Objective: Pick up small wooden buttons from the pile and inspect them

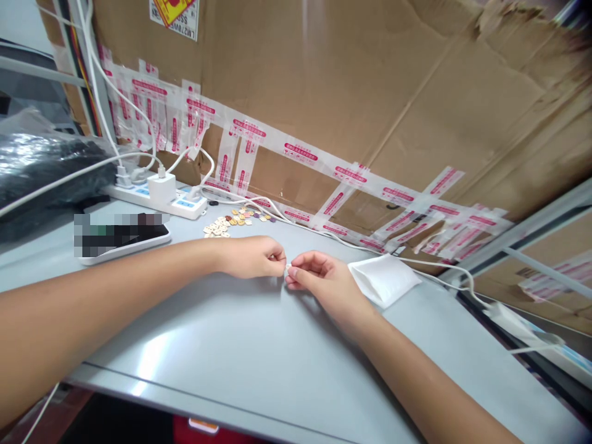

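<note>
My left hand (255,256) is closed in a pinch just above the table, its fingertips turned toward the right hand. Whatever it grips is too small to make out. Between the thumb and index finger of my right hand (326,280) sits a tiny pale button-like piece (288,267); the other fingers curl loosely behind it. The fingertips of both hands almost meet at this piece. Behind my left hand lies a loose group of small flat buttons (217,229), mostly cream, with some yellow, brown and purple ones (243,216).
A white pouch (383,277) lies on the grey table (222,345), right of my right hand. At the left are a phone (134,237), a white power strip (178,203) with plugs, and black plastic wrapping (46,172). A taped cardboard box (324,92) walls off the back.
</note>
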`<control>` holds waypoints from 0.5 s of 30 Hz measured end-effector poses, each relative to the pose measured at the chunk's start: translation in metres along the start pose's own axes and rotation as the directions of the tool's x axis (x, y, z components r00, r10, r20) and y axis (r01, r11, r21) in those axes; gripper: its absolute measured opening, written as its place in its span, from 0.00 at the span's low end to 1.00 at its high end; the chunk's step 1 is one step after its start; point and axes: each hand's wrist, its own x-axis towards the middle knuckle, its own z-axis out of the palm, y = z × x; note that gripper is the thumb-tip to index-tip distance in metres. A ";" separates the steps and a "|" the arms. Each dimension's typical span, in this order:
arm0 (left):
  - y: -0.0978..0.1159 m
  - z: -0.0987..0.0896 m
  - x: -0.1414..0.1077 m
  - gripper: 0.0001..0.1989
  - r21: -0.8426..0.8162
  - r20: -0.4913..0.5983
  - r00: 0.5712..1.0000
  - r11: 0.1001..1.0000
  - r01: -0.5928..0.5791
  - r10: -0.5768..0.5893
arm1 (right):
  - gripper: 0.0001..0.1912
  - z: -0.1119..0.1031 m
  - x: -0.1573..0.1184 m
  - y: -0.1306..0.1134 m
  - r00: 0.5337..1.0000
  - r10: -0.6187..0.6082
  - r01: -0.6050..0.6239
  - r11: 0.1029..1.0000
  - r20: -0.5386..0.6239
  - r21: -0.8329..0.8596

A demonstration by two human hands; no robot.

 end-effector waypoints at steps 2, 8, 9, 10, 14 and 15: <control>0.000 0.000 0.000 0.13 0.005 0.002 1.000 1.000 0.005 -0.005 | 0.21 0.000 0.000 0.001 1.000 0.007 -0.007 1.000 0.005 -0.002; 0.000 0.000 -0.001 0.14 0.020 -0.003 1.000 1.000 0.012 -0.012 | 0.20 0.001 0.001 0.002 1.000 0.023 -0.023 1.000 0.019 0.002; 0.000 0.000 0.000 0.14 0.022 -0.008 1.000 1.000 0.017 -0.017 | 0.20 0.002 0.001 0.002 0.999 0.029 -0.029 1.000 0.019 0.011; -0.001 0.001 0.000 0.14 0.023 -0.015 1.000 0.999 0.026 -0.026 | 0.20 0.002 0.001 0.002 0.999 0.038 -0.038 0.999 0.017 0.022; -0.001 0.004 0.002 0.17 0.005 -0.047 0.996 0.997 0.072 -0.071 | 0.21 0.002 0.001 0.003 0.996 0.083 -0.084 0.994 0.015 0.073; -0.001 0.005 0.003 0.19 -0.003 -0.052 0.995 0.997 0.081 -0.081 | 0.21 0.002 0.001 0.003 0.996 0.093 -0.094 0.992 0.015 0.079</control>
